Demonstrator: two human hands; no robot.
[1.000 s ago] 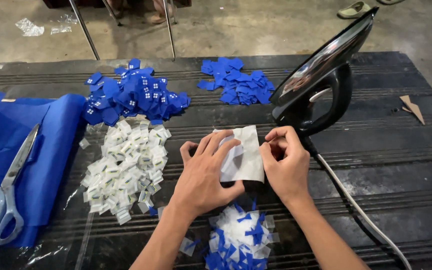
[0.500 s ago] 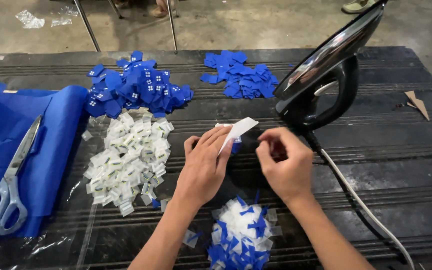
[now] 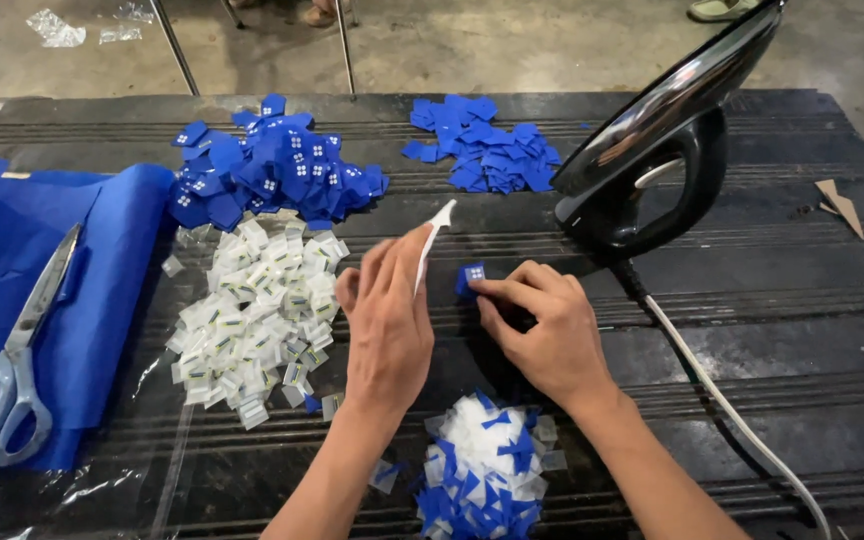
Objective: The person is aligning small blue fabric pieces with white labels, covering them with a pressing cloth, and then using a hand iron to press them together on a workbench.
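The small blue square fabric patch (image 3: 470, 277), marked with white dots, was pinched at the fingertips of the right hand (image 3: 542, 335) near the middle of the tabletop (image 3: 802, 300), held low, apparently so its face could be seen. The left hand (image 3: 389, 325) pinched a thin white paper strip (image 3: 432, 240) between thumb and fingers, raised on edge and clear of the patch, as if peeled away from it.

A black electric iron (image 3: 652, 160) stood on its heel just right of the hands, soleplate tilted away, its white cord (image 3: 722, 410) trailing to the near right edge and crowding the right forearm. Piles lay around: white slips (image 3: 252, 310) to the left, dotted blue patches (image 3: 272, 170) and plain blue patches (image 3: 482, 145) toward the far edge, mixed white and blue scraps (image 3: 482, 460) at the near edge. Steel scissors (image 3: 17, 370) rested on folded blue cloth (image 3: 102, 260) at the left edge.
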